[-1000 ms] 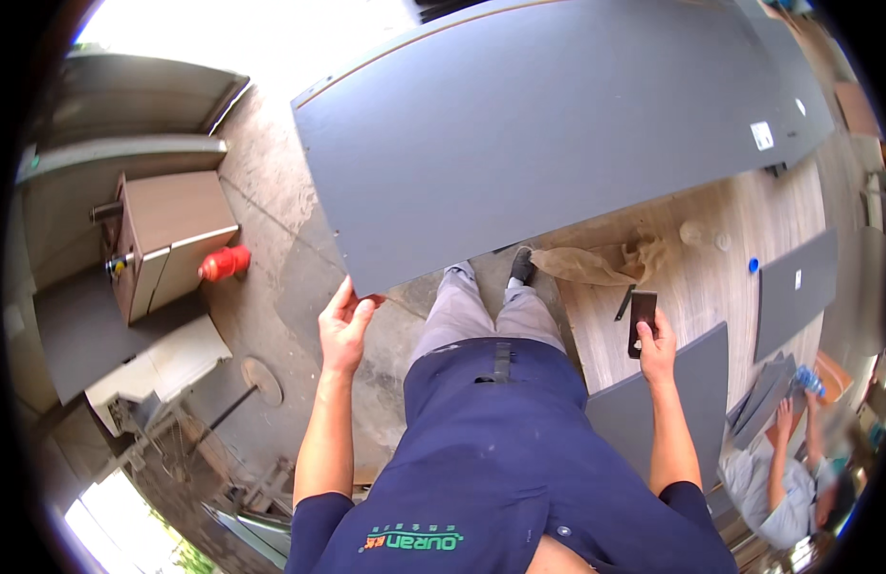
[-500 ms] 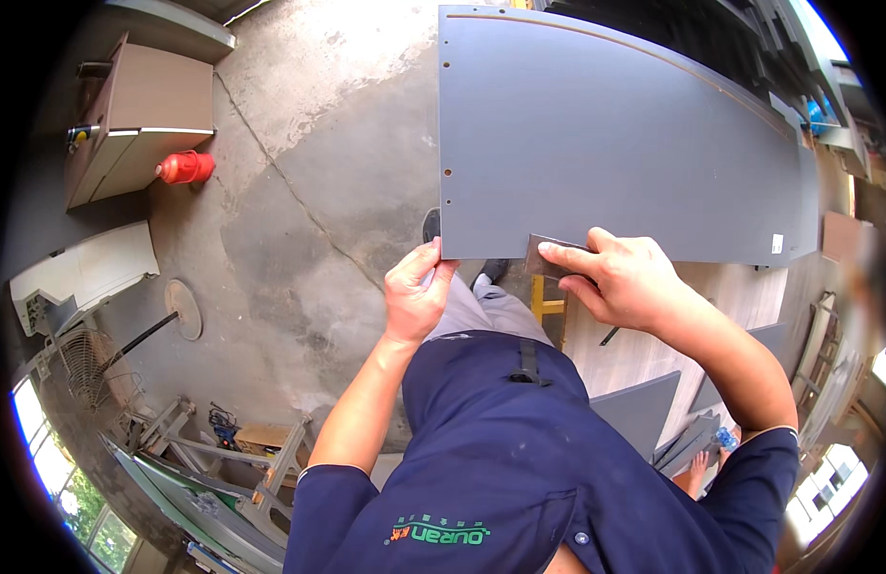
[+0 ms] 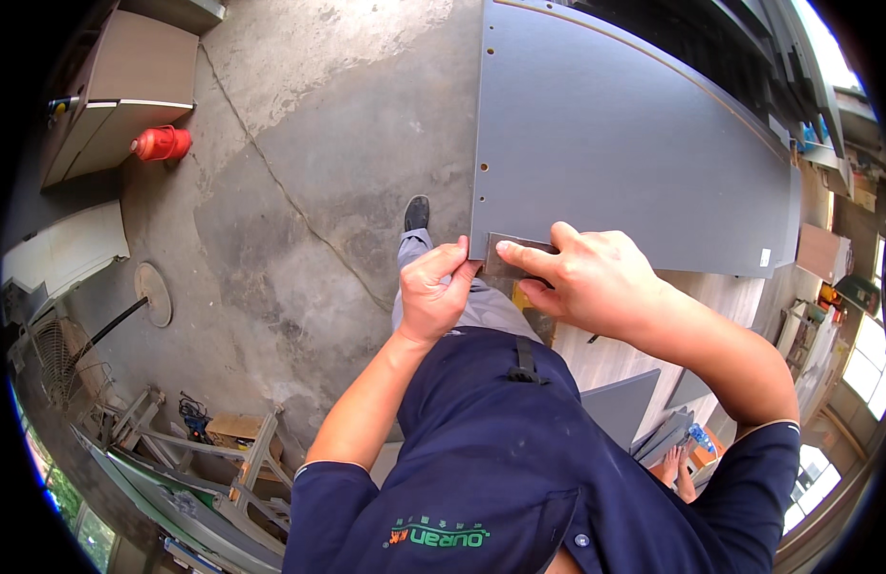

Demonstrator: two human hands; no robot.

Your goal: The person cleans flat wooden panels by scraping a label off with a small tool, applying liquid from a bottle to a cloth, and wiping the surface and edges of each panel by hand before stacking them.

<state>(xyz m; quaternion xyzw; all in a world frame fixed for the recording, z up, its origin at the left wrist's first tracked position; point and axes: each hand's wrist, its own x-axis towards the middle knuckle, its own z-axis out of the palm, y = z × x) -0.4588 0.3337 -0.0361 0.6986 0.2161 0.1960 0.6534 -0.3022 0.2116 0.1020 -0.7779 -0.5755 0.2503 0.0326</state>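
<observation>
- Head view, centre of the frame: the left hand (image 3: pixel 433 292) is curled, and its fingertips pinch the lower left corner of the large grey panel (image 3: pixel 634 143), which runs from the upper middle to the right of the frame.
- The right hand (image 3: pixel 586 277) lies just beside the left one. Its fingers are spread and press a small flat grey piece (image 3: pixel 508 251) against the lower edge of the panel, with the index finger stretched along this piece.
- The panel has a row of small holes along its left edge and a small white tag near its lower right corner. I cannot tell what supports its far end.
- Risk, as I judge it: the panel is long and is held only at one corner, so it may tilt or slide if the left pinch becomes weak.
- A second risk: the small piece is held by finger pressure only, so it may shift out of line with the edge or fall to the concrete floor (image 3: pixel 299 191) by the person's shoe (image 3: pixel 416 212).
- Containers: a beige cabinet (image 3: pixel 127 91) stands at the upper left, doors closed, so what it holds is hidden. A red canister (image 3: pixel 161 143) lies beside it, and its contents cannot be seen.
- At the lower left there is a wooden frame (image 3: pixel 223 450), and a round fan (image 3: pixel 51 349) stands at the left rim.
- At the lower right, grey boards (image 3: pixel 620 407) lie on a pale wooden surface.
</observation>
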